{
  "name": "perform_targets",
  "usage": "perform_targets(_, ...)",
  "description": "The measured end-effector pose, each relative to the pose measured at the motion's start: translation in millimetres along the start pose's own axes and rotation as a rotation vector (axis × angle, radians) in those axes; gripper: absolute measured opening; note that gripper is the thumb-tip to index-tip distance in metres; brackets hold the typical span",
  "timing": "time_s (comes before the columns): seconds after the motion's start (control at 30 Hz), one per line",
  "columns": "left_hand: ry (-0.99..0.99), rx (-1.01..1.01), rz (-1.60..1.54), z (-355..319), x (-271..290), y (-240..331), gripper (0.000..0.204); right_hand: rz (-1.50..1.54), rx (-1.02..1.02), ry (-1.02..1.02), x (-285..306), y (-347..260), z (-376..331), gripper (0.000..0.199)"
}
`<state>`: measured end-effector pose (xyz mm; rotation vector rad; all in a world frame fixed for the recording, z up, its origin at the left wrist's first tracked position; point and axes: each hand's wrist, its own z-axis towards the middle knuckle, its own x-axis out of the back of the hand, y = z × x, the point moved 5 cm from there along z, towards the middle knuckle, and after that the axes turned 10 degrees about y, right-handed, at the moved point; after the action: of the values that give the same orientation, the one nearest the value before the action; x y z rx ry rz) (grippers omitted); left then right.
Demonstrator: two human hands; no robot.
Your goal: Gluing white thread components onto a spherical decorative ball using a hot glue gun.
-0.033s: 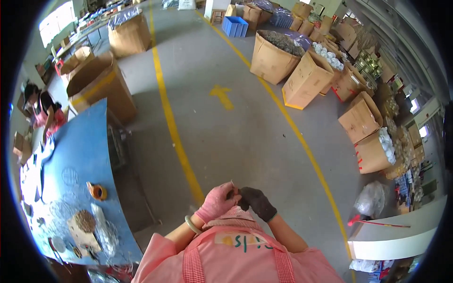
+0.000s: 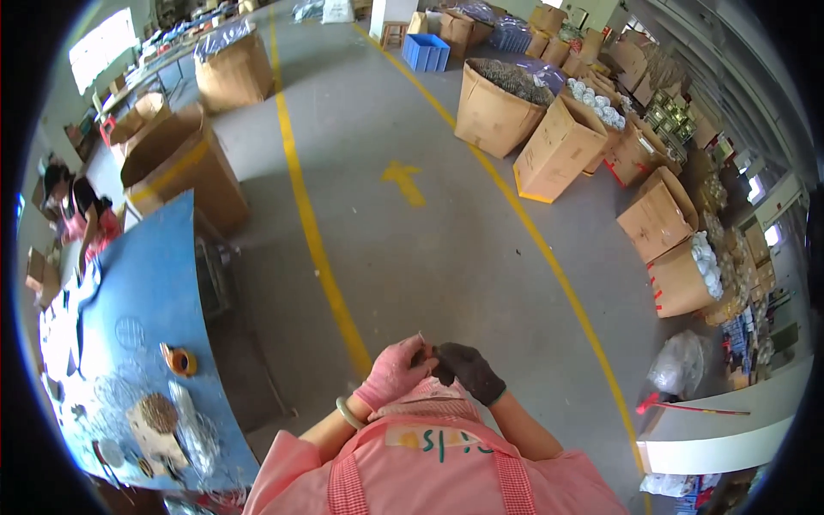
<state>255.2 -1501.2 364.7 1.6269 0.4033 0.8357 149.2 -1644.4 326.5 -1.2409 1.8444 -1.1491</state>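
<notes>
My left hand, in a pink glove and with a pale bangle at the wrist, is held in front of my chest with its fingers curled in. Against its fingertips presses my right hand, in a dark grey glove, its fingers also bent closed. A thin bit of something shows at the fingertips, too small to name. Beneath both hands is my pink apron with checked straps.
At the left stands a blue-topped table bearing a tape roll, a bundle of thin brown pieces and clear plastic. A co-worker is beyond it. Cardboard boxes line the right; yellow lines mark the floor.
The whole view has shifted very slightly. My hands keep the same pose, fingertips together.
</notes>
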Motion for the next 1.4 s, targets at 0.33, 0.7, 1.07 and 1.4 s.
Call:
perform_targets(0.33, 0.063, 0.001, 0.005, 302, 44, -23, 0.018, -0.296, 0.193, -0.132, 80, -147, 282, 0.029)
perform_targets(0.7, 0.366, 0.055, 0.022, 662, 222, -15, 0.016, -0.527, 0.635, -0.498, 74, -395, 676, 0.026)
perform_targets(1.07, 0.349, 0.188, -0.068, 995, 458, -111, 0.018, -0.908, 1.060, -0.509, -24, -547, 1057, 0.015)
perform_targets(1.4, -0.065, -0.042, 0.234, 1353, 620, -117, 0.022, -0.549, 1.010, -0.260, -20, -685, 1362, 0.018)
